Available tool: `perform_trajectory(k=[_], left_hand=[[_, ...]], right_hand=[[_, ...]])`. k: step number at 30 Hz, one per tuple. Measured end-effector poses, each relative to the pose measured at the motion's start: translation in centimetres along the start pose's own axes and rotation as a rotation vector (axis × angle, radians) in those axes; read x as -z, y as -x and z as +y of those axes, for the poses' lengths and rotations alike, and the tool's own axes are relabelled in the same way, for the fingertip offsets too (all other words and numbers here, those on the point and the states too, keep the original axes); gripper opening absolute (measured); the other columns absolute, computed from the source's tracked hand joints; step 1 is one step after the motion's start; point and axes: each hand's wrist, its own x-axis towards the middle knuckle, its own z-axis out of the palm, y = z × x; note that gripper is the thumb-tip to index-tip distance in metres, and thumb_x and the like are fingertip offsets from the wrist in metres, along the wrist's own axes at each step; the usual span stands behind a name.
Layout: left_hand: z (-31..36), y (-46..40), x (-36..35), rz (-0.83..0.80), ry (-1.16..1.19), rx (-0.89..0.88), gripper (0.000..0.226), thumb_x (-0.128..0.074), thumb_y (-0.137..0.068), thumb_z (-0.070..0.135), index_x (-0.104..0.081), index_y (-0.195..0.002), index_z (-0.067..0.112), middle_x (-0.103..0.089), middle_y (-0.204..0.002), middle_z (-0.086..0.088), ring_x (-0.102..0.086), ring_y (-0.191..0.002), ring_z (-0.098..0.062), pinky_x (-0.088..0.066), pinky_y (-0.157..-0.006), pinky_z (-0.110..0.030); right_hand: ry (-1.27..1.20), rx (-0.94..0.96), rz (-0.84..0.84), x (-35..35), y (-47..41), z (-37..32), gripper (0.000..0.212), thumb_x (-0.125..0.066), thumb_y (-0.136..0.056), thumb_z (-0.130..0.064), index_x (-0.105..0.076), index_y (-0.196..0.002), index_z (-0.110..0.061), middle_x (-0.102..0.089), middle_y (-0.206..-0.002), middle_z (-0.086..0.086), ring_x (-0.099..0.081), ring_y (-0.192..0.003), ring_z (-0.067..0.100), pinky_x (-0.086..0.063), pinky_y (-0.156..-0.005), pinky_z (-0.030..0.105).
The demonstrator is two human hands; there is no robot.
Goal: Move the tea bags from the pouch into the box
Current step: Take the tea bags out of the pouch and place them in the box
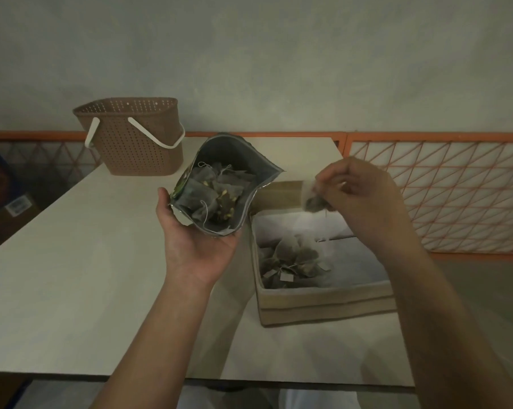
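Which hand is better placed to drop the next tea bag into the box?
The right hand. It already pinches a tea bag above the open box, while the left hand holds the pouch beside the box.

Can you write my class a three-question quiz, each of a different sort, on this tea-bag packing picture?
1. True or false: the pouch lies flat on the table.
2. The right hand pinches: A) a tea bag B) the basket handle C) nothing.
3. Fill in: the brown basket stands at the table's far ____ corner.

Key
1. False; the left hand holds it up, open.
2. A, a tea bag above the box.
3. Left.
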Motion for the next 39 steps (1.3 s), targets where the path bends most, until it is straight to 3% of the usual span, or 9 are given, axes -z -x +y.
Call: perform_trajectory(k=[3, 7, 11, 14, 21, 27, 32, 35, 39], left_hand=[[-0.3, 0.0, -0.1, -0.004, -0.001, -0.011, 0.073, -0.049, -0.086, 0.072, -0.071, -0.123, 0.014, -0.062, -0.138, -0.015, -0.056, -0.133, -0.033, -0.033, -0.12, -0.04], [-0.4, -0.1, -0.3, -0.001, -0.02, -0.027, 0.072, -0.047, -0.087, 0.072, -0.071, -0.123, 0.014, -0.063, -0.138, -0.014, -0.056, -0.133, -0.032, -0.033, -0.121, -0.04], [-0.2, -0.1, -0.3, 0.006, -0.021, -0.025, 0.073, -0.045, -0.088, 0.072, -0.076, -0.115, 0.013, -0.065, -0.136, -0.015, -0.058, -0.131, -0.033, -0.034, -0.12, -0.04], [-0.2, 0.1, -0.3, 0.002, -0.025, -0.015, 0.073, -0.045, -0.088, 0.073, -0.076, -0.115, 0.013, -0.064, -0.136, -0.015, -0.058, -0.131, -0.032, -0.034, -0.12, -0.04], [0.1, 0.5, -0.2, 0.001, -0.074, 0.007, 0.077, -0.048, -0.083, 0.075, -0.071, -0.125, 0.014, -0.063, -0.137, -0.015, -0.057, -0.132, -0.031, -0.033, -0.12, -0.039], [0.4, 0.7, -0.3, 0.043, -0.084, 0.012, 0.077, -0.045, -0.086, 0.075, -0.074, -0.12, 0.012, -0.068, -0.131, -0.011, -0.06, -0.127, -0.021, -0.039, -0.113, -0.032], [0.5, 0.8, -0.3, 0.043, -0.104, 0.04, 0.08, -0.042, -0.086, 0.077, -0.072, -0.122, 0.013, -0.066, -0.135, -0.01, -0.058, -0.131, -0.024, -0.043, -0.11, -0.034], [0.6, 0.8, -0.4, 0.025, -0.104, 0.048, 0.08, -0.04, -0.087, 0.078, -0.074, -0.119, 0.013, -0.068, -0.133, -0.009, -0.062, -0.126, -0.023, -0.048, -0.104, -0.034], [0.7, 0.6, -0.2, 0.032, -0.091, 0.042, 0.081, -0.044, -0.086, 0.077, -0.068, -0.13, 0.013, -0.064, -0.138, -0.011, -0.053, -0.136, -0.024, -0.036, -0.117, -0.034]], right_hand=[[0.154, -0.083, -0.134, 0.5, 0.3, 1.8, 0.01, -0.068, -0.088, -0.012, -0.072, -0.09, -0.021, -0.072, -0.081, -0.003, -0.066, -0.069, 0.007, -0.043, -0.059, 0.005], [0.392, -0.098, -0.264, 0.0, 0.7, 3.2, 0.01, -0.066, -0.09, -0.028, -0.071, -0.087, -0.036, -0.064, -0.084, -0.022, -0.058, -0.074, -0.007, -0.041, -0.06, 0.003], [0.492, -0.158, -0.441, -0.8, 0.9, 4.0, 0.013, -0.066, -0.089, -0.032, -0.073, -0.101, -0.033, -0.059, -0.108, -0.016, -0.055, -0.097, 0.003, -0.043, -0.088, 0.021], [0.613, -0.222, -0.653, -1.2, 1.2, 3.7, 0.019, -0.063, -0.091, -0.035, -0.072, -0.107, -0.03, -0.063, -0.106, -0.016, -0.056, -0.091, 0.003, -0.044, -0.087, 0.024], [0.264, 0.255, -0.14, -4.2, 1.2, -1.7, 0.006, -0.069, -0.086, -0.022, -0.072, -0.092, -0.023, -0.06, -0.08, -0.011, -0.053, -0.072, 0.001, -0.042, -0.065, 0.012], [0.543, 0.536, -0.181, -9.1, 0.0, -3.8, 0.021, -0.071, -0.083, -0.022, -0.074, -0.103, -0.025, -0.063, -0.095, -0.002, -0.053, -0.097, 0.021, -0.042, -0.084, 0.035], [0.85, 0.63, -0.342, -11.6, -1.4, -3.8, 0.042, -0.063, -0.085, -0.019, -0.063, -0.124, -0.033, -0.06, -0.122, -0.005, -0.045, -0.116, 0.021, -0.031, -0.096, 0.035], [0.916, 0.648, -0.348, -12.4, -1.7, -3.5, 0.037, -0.062, -0.087, -0.025, -0.063, -0.121, -0.037, -0.059, -0.128, -0.006, -0.046, -0.118, 0.021, -0.031, -0.099, 0.037], [0.813, 0.665, -0.246, -12.2, -1.9, -3.1, 0.02, -0.06, -0.09, -0.03, -0.071, -0.106, -0.031, -0.067, -0.112, -0.006, -0.053, -0.109, 0.02, -0.035, -0.093, 0.035]])
